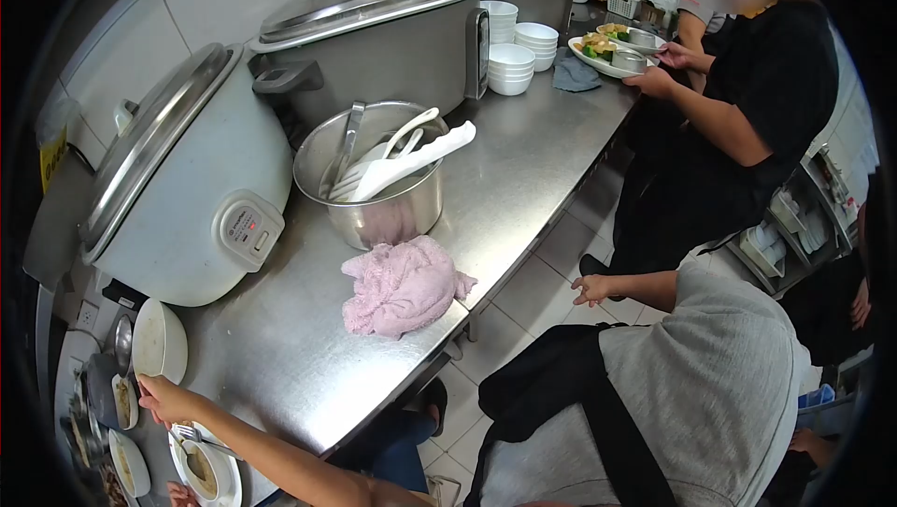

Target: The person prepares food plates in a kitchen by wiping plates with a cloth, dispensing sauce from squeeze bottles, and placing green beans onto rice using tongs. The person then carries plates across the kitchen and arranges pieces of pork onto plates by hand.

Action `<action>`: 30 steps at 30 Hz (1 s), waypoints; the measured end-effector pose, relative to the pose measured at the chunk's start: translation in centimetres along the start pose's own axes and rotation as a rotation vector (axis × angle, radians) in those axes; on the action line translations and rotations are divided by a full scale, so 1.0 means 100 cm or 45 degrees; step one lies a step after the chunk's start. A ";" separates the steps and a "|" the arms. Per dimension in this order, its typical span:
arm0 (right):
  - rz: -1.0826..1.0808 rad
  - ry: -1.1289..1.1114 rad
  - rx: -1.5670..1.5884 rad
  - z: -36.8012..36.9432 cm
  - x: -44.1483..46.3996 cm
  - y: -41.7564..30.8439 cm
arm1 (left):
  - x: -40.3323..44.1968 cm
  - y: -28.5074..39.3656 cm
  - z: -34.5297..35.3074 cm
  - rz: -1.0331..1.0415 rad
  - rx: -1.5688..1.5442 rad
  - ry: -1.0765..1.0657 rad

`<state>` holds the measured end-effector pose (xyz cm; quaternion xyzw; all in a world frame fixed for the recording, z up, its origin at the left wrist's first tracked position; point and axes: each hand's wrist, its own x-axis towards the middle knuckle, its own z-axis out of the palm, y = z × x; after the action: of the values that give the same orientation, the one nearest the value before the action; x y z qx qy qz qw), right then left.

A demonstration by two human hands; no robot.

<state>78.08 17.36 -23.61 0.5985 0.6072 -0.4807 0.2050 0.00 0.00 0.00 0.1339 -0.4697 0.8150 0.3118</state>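
Observation:
My left arm reaches along the bottom left. My left hand (163,402) is closed around the upper end of a spoon (192,462), whose lower end dips into a small bowl of light brown food. That bowl rests on a white plate (235,481) with a fork (201,438) across its edge. A large white bowl (161,343) stands just behind the hand. Someone else's fingers (180,494) show beside the plate, partly cut off. My right hand (589,291) hangs over the floor beside the counter, fingers loosely apart, holding nothing.
On the steel counter (523,171) stand rice cookers (201,171), a pot of utensils (388,217), a pink cloth (404,287) and stacked white bowls (511,68). A person in black (775,86) holds plates of food (598,54) at the far end. Shelves (804,217) stand right.

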 end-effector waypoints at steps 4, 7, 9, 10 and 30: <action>-0.120 0.009 -0.019 0.004 -0.006 -0.017 | 0.011 -0.014 0.009 -0.025 0.036 -0.033; -0.161 0.008 -0.169 -0.017 -0.029 0.001 | 0.016 0.023 0.002 -0.064 0.117 0.092; -0.175 -0.034 -0.196 -0.036 -0.040 0.003 | -0.029 0.024 -0.011 0.256 0.380 0.130; -0.206 0.022 -0.117 -0.051 -0.039 0.005 | -0.131 0.041 -0.029 0.423 1.425 0.515; -1.381 1.616 1.296 -0.291 -0.276 0.011 | -0.406 -0.423 -0.144 -1.842 2.855 0.251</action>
<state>94.15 26.71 11.96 0.4024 0.5176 -0.3027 -0.6917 59.13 12.17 0.57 0.4737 0.6491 0.4166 0.4252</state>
